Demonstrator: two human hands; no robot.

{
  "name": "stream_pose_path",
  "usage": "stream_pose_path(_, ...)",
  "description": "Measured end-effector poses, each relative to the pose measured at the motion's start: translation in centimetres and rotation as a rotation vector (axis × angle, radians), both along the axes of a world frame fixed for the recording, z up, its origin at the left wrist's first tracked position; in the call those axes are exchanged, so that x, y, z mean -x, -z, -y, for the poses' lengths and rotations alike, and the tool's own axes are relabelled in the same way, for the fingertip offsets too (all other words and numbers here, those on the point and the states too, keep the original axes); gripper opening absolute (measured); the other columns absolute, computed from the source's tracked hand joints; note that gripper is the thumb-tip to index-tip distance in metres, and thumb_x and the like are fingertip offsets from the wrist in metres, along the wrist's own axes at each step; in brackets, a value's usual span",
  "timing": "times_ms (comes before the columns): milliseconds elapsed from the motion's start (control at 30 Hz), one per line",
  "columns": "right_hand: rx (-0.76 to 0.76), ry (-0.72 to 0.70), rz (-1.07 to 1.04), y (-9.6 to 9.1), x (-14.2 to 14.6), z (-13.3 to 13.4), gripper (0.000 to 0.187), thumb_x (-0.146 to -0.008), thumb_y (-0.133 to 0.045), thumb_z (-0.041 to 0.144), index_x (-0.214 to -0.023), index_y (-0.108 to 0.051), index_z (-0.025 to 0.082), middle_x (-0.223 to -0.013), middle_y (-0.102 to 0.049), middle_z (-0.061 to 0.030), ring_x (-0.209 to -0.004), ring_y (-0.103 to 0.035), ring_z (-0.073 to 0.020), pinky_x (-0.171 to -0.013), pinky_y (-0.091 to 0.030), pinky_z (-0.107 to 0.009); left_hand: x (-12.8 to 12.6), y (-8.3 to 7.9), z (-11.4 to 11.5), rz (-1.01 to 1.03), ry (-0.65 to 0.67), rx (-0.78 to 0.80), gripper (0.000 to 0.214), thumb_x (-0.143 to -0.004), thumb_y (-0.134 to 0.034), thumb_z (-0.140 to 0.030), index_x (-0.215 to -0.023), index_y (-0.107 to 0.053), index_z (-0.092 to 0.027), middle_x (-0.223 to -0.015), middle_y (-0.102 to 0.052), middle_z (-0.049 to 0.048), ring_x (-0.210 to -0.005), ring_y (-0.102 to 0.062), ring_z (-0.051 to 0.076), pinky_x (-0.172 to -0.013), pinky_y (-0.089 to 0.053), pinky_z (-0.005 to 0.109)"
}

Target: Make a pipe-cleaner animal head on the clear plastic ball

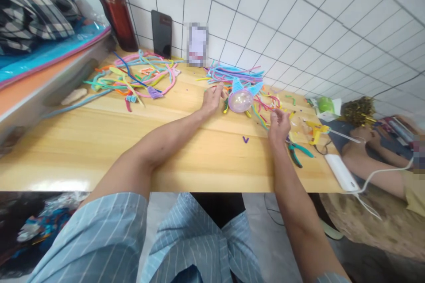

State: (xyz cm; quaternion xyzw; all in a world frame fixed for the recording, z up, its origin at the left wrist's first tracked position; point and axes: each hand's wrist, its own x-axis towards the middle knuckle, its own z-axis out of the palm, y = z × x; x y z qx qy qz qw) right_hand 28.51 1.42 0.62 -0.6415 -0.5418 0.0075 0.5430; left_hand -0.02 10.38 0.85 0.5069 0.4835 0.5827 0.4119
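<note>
A clear dome-like ball (241, 101) with a lilac rim and two light blue pipe-cleaner ears (254, 88) sits on the wooden table. Just left of it is my left hand (213, 99), fingers loosely bent and a little apart, with nothing visible in them. To the ball's right, my right hand (279, 125) has thumb and fingertips drawn together; whatever they pinch is too small to make out. Pink and yellow pipe cleaners (265, 105) lie by its fingertips. Teal-handled pliers (299, 151) rest beside my right wrist. A small purple V-shaped piece (245, 139) lies between my forearms.
A pile of pipe cleaners (142, 75) spreads at left, and a blue and purple bundle (234, 73) lies by the wall. A red thermos (114, 9) and a dark phone (162, 34) stand behind. At right are a yellow glue gun (316, 132), a white power strip (341, 172) and another person's arm (375, 170).
</note>
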Motion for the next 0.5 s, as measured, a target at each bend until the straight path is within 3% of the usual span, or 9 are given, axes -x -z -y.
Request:
stream_pose_path(233,0.025,-0.090,-0.081,0.60,0.23,-0.03,0.044,-0.092,-0.068,0.055,-0.119,-0.075,0.020,-0.117,-0.081,-0.0113,-0.108,-0.075,-0.0263,-0.108,-0.058,-0.052,-0.15,-0.13,0.17,0.000,-0.016,0.026,0.056,-0.110,-0.054,-0.042,-0.060,-0.062,-0.019,-0.067,-0.068,0.0031,-0.077,-0.066,0.018,-0.078,-0.046,0.030)
stream_pose_path(500,0.093,-0.111,-0.186,1.04,-0.69,0.09,0.043,-0.087,-0.074,0.058,-0.110,-0.078,0.022,-0.099,-0.079,-0.0066,-0.086,-0.073,-0.0221,-0.085,-0.064,-0.044,-0.58,0.40,0.55,0.090,0.005,-0.013,0.057,-0.113,-0.050,-0.039,-0.061,-0.059,-0.019,-0.077,-0.074,0.0052,-0.085,-0.073,0.019,-0.083,-0.049,0.031)
